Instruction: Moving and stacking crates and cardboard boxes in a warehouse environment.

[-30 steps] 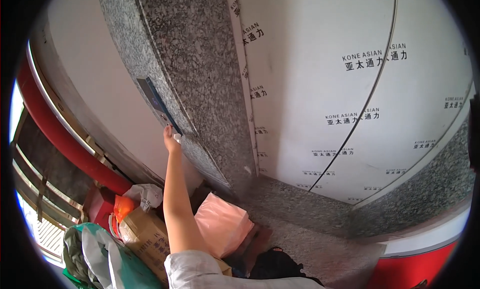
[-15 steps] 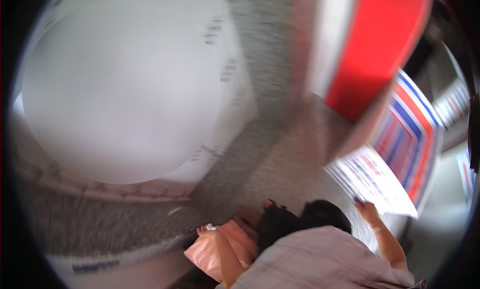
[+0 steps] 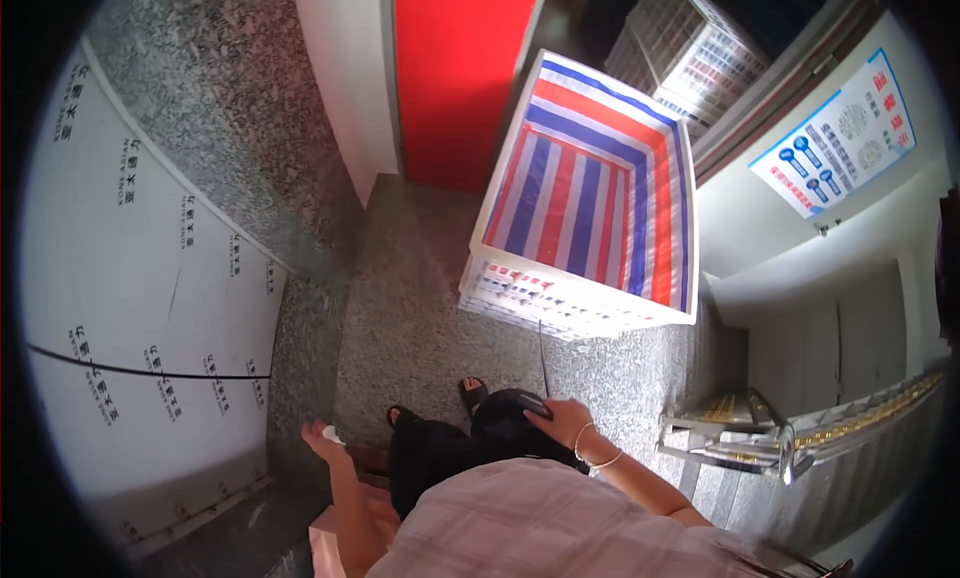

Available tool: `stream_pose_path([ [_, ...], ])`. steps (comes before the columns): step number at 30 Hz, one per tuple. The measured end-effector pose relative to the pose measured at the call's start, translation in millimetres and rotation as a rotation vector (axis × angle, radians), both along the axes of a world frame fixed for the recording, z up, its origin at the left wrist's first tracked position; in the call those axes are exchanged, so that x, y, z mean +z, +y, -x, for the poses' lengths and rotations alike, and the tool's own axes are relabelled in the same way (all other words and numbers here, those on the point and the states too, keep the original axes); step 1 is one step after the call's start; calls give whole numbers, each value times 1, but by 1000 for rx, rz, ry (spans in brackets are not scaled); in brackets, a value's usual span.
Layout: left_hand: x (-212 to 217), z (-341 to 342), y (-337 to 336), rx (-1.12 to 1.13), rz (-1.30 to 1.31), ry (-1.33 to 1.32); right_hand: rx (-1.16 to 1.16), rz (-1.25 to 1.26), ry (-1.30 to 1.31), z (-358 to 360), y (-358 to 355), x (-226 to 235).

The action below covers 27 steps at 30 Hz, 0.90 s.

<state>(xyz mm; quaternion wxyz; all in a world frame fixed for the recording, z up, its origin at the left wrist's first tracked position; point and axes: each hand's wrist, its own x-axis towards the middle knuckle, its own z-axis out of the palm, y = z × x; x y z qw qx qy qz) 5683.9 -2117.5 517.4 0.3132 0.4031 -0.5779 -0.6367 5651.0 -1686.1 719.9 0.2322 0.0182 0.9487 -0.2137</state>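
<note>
My right hand (image 3: 565, 423) is closed round a dark, elongated handle (image 3: 531, 406) in front of my body. From there a thin dark cord (image 3: 544, 358) runs up to the near side of a large white plastic basket (image 3: 530, 285). Red, white and blue striped sheeting (image 3: 590, 208) lines the basket, which stands on the floor ahead. My left hand (image 3: 322, 440), held out to the left, has its fingers bent on a small white crumpled thing (image 3: 333, 435). Beside my left forearm hangs a pink bag (image 3: 325, 543), partly hidden by the arm.
White printed panels (image 3: 160, 248) cover the left side. Ahead, a red panel (image 3: 450, 78) stands beside the basket. More white baskets (image 3: 690, 48) are stacked behind. A wall notice (image 3: 838, 133) and a metal rail (image 3: 785, 448) are on the right. The floor (image 3: 400, 308) is grey.
The blurred view has steadied and turned. The basket now lies nearer the middle, ahead of me. My right hand is closer to my body, and my left is out to the left.
</note>
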Motion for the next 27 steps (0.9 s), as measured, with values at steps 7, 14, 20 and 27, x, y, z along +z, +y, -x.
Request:
stream_pose_path([
  [7,-6,-41,-6,-21,-80,-22,121,-51,-112,14,-33,-3],
  [14,24,-91,-85,41,125,10,272,-43,-149,26,-118,2],
  [20,241,10,-77,139,-230,-81,316,-31,-207,74,-158,70],
  [27,281,122,-105,-254,17,115,93,-12,-179,76,-177,99],
])
